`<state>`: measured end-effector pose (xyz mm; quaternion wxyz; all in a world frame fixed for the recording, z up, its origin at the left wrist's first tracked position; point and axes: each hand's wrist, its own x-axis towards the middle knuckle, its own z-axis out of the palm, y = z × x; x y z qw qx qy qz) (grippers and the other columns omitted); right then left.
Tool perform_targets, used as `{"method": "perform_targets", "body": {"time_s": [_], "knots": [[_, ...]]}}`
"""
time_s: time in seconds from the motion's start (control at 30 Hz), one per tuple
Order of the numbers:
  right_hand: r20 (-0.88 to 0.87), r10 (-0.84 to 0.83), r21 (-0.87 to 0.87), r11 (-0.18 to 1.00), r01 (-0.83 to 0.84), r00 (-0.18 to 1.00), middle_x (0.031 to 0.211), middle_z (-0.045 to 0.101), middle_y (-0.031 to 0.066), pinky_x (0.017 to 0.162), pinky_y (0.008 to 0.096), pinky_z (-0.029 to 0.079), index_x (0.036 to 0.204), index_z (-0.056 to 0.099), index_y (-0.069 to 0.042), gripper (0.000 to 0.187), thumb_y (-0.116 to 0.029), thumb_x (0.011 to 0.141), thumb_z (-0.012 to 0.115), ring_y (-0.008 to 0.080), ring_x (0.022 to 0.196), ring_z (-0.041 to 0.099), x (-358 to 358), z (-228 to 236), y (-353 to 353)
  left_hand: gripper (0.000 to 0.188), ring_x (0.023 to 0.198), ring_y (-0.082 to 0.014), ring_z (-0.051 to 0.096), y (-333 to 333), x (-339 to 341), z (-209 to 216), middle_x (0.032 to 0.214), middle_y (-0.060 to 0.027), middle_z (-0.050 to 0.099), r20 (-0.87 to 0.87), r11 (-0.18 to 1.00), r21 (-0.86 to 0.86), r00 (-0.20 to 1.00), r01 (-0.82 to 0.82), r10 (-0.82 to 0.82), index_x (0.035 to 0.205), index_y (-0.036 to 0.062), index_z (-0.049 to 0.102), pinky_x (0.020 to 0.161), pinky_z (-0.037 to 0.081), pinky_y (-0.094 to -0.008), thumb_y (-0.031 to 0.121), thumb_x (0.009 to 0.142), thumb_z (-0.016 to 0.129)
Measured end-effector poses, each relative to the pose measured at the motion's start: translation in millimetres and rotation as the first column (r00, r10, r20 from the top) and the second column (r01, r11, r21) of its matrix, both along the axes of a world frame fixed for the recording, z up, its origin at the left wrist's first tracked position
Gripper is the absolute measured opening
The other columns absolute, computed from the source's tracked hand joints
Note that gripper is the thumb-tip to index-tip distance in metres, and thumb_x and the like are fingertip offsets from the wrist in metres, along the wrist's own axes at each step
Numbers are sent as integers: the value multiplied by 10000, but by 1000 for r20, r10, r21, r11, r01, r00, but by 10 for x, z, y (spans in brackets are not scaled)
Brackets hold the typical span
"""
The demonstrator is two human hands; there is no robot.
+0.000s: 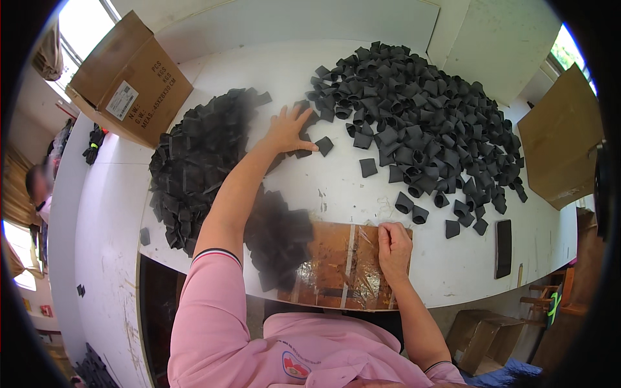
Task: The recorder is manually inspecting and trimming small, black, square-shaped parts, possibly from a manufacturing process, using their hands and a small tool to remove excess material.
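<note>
My left hand (pixel 288 132) reaches forward with its fingers spread, over a few flat black fabric pieces (pixel 303 111) between two piles. Just right of its thumb lies a single black square piece (pixel 324 146). Left of my forearm rises a heap of flat black pieces (pixel 197 155); a blurred clump of them (pixel 279 239) lies below the forearm. My right hand (pixel 393 249) is closed with curled fingers, resting at the right part of a brown tape-covered board (pixel 330 271). Whatever its fingers might hold is hidden.
A large pile of short black fabric tubes (pixel 420 123) spreads over the white table (pixel 349 200) at the right. Cardboard boxes stand at the far left (pixel 132 77) and right (pixel 561 139). A phone (pixel 503 249) lies near the front right edge. Another person (pixel 40 187) is at far left.
</note>
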<state>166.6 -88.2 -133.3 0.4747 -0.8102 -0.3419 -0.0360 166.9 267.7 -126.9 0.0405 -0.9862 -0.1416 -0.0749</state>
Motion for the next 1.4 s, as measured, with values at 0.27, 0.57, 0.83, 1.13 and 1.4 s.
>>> {"method": "perform_targets", "body": {"time_s": [0.27, 0.57, 0.83, 1.13, 1.4], "knots": [[-67, 5, 24, 1000, -3, 998, 724, 536, 113, 554, 337, 413, 788, 551, -10, 28, -30, 770, 542, 281, 638, 530, 35, 7, -11, 693, 1164, -350, 361, 131, -316, 49, 1283, -104, 411, 34, 931, -344, 993, 120, -115, 1197, 177, 495, 944, 311, -455, 615, 664, 564], [-12, 2, 8, 1000, -2, 1000, 720, 532, 108, 560, 341, 416, 789, 544, -17, 29, -36, 768, 543, 281, 646, 535, 61, -14, 17, 483, 982, -307, 439, -228, -722, -55, 1055, -115, 478, 143, 989, -129, 988, 70, -51, 1102, 104, 513, 825, 361, -421, 405, 737, 607], [1, 21, -5, 1000, -21, 1000, 720, 530, 108, 561, 345, 415, 786, 544, -20, 26, -36, 765, 542, 288, 646, 532, -9, 0, 14, 180, 514, -225, 518, -69, -604, -225, 654, -108, 545, 427, 949, -229, 898, 219, -105, 809, -1, 583, 495, 418, -316, 170, 760, 611], [-24, -1, -2, 1000, 1, 1000, 736, 542, 106, 569, 342, 421, 781, 541, -24, 18, -34, 767, 539, 286, 652, 538, 45, -44, -21, 172, 518, -74, 451, -1176, -911, 772, 552, -52, 511, 274, 689, -717, 952, 106, 138, 765, -37, 584, 477, 367, -235, 121, 740, 648], [9, 14, 9, 1000, -14, 1000, 740, 548, 99, 573, 342, 429, 793, 541, -28, 28, -50, 775, 542, 285, 665, 548, 55, -58, 4, 304, 961, -338, 479, -1881, -1656, 333, 1093, -172, 472, 263, 961, -217, 958, 170, -110, 939, 37, 590, 786, 398, -401, 224, 713, 670]]}}
